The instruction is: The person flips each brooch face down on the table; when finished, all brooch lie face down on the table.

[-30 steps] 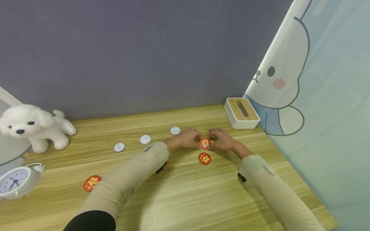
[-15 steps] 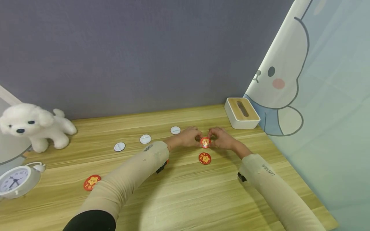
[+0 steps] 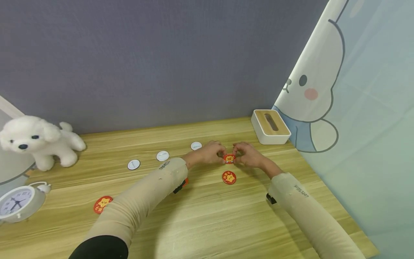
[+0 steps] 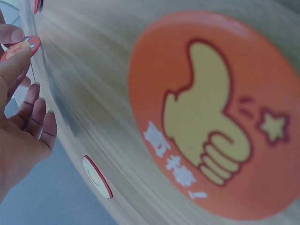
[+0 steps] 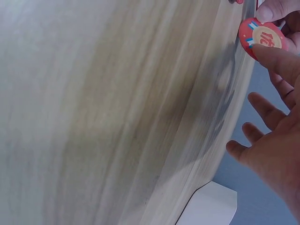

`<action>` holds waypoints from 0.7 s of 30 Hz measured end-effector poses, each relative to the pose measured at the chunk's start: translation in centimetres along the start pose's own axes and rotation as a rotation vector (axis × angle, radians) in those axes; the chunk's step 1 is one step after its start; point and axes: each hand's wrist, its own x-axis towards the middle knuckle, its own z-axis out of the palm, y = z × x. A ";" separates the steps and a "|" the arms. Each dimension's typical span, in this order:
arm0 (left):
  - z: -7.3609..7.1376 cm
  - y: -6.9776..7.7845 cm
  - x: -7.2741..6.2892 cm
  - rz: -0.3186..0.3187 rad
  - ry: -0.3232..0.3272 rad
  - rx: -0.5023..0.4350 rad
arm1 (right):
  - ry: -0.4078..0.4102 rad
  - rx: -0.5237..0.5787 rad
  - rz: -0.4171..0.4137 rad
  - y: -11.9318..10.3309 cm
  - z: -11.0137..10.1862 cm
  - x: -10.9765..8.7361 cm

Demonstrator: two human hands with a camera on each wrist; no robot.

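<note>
A round red pin badge (image 3: 229, 158) with a yellow centre is held between both hands at the right middle of the table. My left hand (image 3: 211, 153) pinches its left edge between thumb and finger, and my right hand (image 3: 247, 155) pinches the opposite edge. In the right wrist view the badge (image 5: 252, 36) shows its printed face, with blue-and-white ribbon marks, while the other right-hand fingers spread loosely. Just nearer the body lies a red star badge (image 3: 229, 177). A thumbs-up badge (image 4: 206, 112) fills much of the left wrist view, mostly hidden under the left forearm in the head view.
Three badges lie white back up: left (image 3: 133, 164), middle (image 3: 162, 155) and right (image 3: 196, 146). Another red star badge (image 3: 102, 204) is partly behind the left sleeve. A tissue box (image 3: 271, 127) stands back right; a plush dog (image 3: 42, 142) and alarm clock (image 3: 21, 204) stand left.
The badge between the hands has tilted, so its face looks flatter now than a second ago, and it sits very slightly farther back. Both hands keep their pinch.
</note>
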 end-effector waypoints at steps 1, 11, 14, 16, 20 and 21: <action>0.0 0.0 -0.1 -0.002 0.000 -0.005 | 0.002 0.009 -0.002 0.0 0.0 0.0; 0.1 -0.3 -0.2 0.021 0.030 0.024 | 0.004 0.005 -0.025 0.0 0.3 -0.2; 0.1 -0.4 -0.3 0.016 0.026 0.024 | -0.006 -0.011 -0.022 0.0 0.4 -0.3; 0.1 -0.5 -0.5 0.007 0.023 0.031 | -0.014 -0.018 -0.020 0.0 0.4 -0.5; 0.2 -0.9 -1.0 -0.009 0.024 0.059 | -0.013 -0.006 -0.016 0.1 0.3 -0.9; 0.2 -0.9 -1.1 -0.007 0.027 0.066 | -0.011 0.002 -0.016 0.2 0.3 -1.0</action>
